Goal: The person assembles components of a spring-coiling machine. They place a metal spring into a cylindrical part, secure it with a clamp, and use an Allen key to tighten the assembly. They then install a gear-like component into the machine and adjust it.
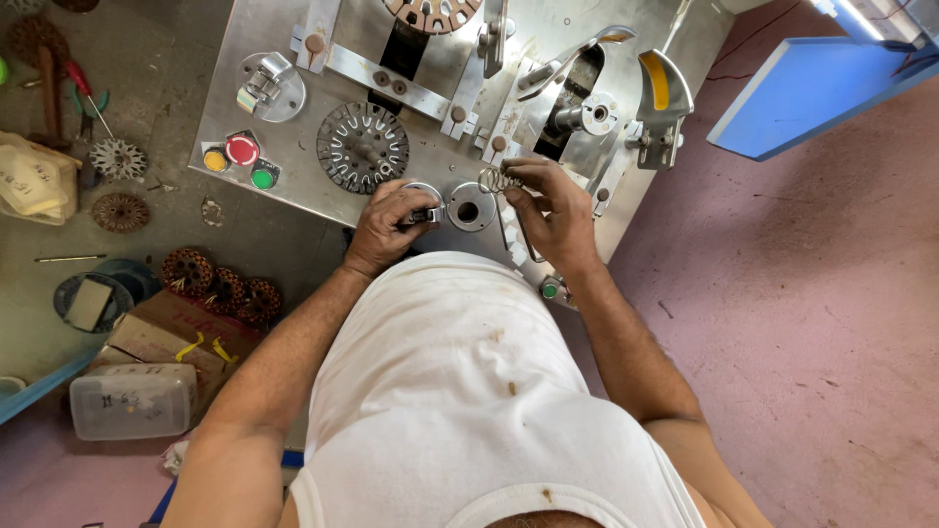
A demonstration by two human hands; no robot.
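Pink concrete floor on the right, a cluttered desk [39,293] on the left, and between them a tilted steel machine plate [284,166] that the person in the white vest leans over.

Right hand [553,210] first: thumb and fingers are pinched closed on a small wire coil [497,179], springy-looking loops of thin bright metal, held just above and to the right of a round steel socket [469,208] in the plate. That coil looks light and whippy; I'd judge it would deform if squeezed across the loops, so a grip at the end of the bundle, as the fingertips have it, seems the safe place. A thin wire loop hangs down under the palm, though where it ends is hard to make out.

Left hand [391,225] now: curled tight round a small dark-and-silver fitting [425,212] just left of that socket, knuckles up, fingers wrapped around it. That piece looks rigid and solid, likely smooth metal, possibly slick, so a full wrap grip makes sense.

Just above the left hand sits a slotted round stator plate [362,147], dark, with radiating slots; heavy and stiff by the look of it. Left of that, three push buttons in yellow [214,160], red [242,150] and green [262,178]. On the desk, copper-wound stators [223,286] sit in a cluster, beside a clear plastic box [132,401] and red-handled pliers [86,93].
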